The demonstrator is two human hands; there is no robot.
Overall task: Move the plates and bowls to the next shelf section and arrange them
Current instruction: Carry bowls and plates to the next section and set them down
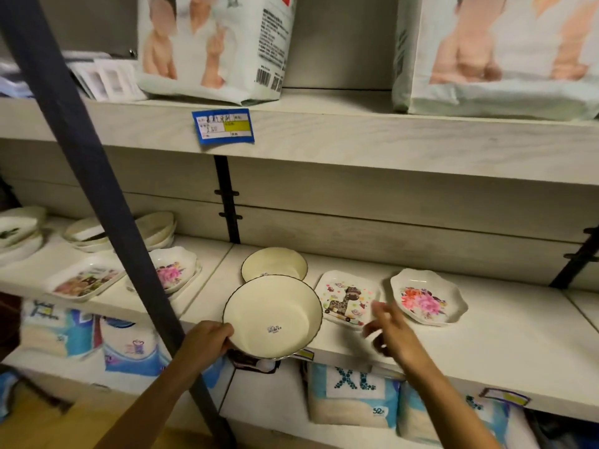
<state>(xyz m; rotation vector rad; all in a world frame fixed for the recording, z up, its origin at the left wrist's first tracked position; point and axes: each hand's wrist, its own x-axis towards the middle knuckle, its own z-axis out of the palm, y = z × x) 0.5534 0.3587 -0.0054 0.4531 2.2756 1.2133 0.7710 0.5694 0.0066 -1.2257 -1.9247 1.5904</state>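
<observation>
My left hand (207, 343) grips the left rim of a cream bowl with a dark edge (272, 315), held at the front edge of the right shelf section (486, 338). A second cream bowl (274, 264) stands behind it on the shelf. To the right lie a square giraffe plate (346, 298) and a scalloped flower plate (428, 301). My right hand (389, 332) hovers open and blurred by the giraffe plate's front right corner. On the left section (107, 303) remain a flower plate (173, 270), a rectangular picture plate (86, 280) and stacks of cream bowls (157, 228).
A dark slanted post (97, 189) crosses in front of the left section. Diaper packs (353, 396) fill the shelf below, and large packs (214, 43) stand on the shelf above. A blue price tag (223, 126) hangs on the upper shelf edge.
</observation>
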